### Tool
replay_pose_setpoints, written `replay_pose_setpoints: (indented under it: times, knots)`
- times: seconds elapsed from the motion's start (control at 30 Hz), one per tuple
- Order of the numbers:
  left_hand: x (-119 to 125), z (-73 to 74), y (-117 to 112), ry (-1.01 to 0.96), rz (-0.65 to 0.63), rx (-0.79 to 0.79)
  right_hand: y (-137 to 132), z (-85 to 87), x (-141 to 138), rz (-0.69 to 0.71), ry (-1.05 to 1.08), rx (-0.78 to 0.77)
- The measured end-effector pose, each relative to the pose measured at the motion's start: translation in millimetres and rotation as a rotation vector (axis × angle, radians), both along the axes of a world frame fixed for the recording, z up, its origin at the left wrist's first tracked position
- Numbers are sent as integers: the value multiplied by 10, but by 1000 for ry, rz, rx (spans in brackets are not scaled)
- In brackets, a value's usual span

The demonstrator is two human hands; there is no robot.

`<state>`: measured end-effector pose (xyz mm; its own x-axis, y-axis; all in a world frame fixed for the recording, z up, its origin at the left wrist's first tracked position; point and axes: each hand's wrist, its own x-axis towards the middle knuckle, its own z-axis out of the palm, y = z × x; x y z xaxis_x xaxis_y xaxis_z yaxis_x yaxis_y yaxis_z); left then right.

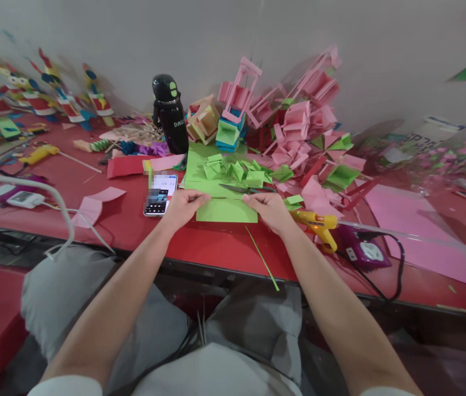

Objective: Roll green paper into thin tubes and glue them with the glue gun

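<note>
Above the red table's front edge, a rectangular sheet of light green paper (226, 212) spans between my two hands. My left hand (189, 204) pinches its upper left corner between thumb and fingers. At the upper right corner, my right hand (266, 208) grips it the same way. A thin dark line runs along the top edge between my thumbs; I cannot tell whether it is a fold or a shadow. Just behind lie scissors (233, 188) and several folded green paper pieces (236, 170), on a larger green sheet (195, 159).
A phone (160, 193) lies left of my left hand. A black bottle (170, 118) stands behind it. Right of my right hand are a yellow glue gun (319, 224) and a purple power socket (362, 247). Pink paper models (296, 124) pile up against the wall. A green strip (262, 258) overhangs the table edge.
</note>
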<state>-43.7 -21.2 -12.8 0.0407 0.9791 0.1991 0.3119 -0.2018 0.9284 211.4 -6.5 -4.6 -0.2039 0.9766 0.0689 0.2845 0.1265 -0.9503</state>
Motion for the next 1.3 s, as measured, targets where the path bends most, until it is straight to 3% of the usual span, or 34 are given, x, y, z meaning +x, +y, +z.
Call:
replay_pose_setpoints:
  times: [0.6, 0.9, 1.3]
  knots:
    - [38, -114, 14, -230, -85, -71, 15, -31, -32, 58, 108, -68]
    - [-17, -82, 25, -141, -67, -89, 21, -35, -22, 28, 18, -14]
    - [-61, -170, 92, -148, -50, -37, 36, -49, -6, 56, 129, -37]
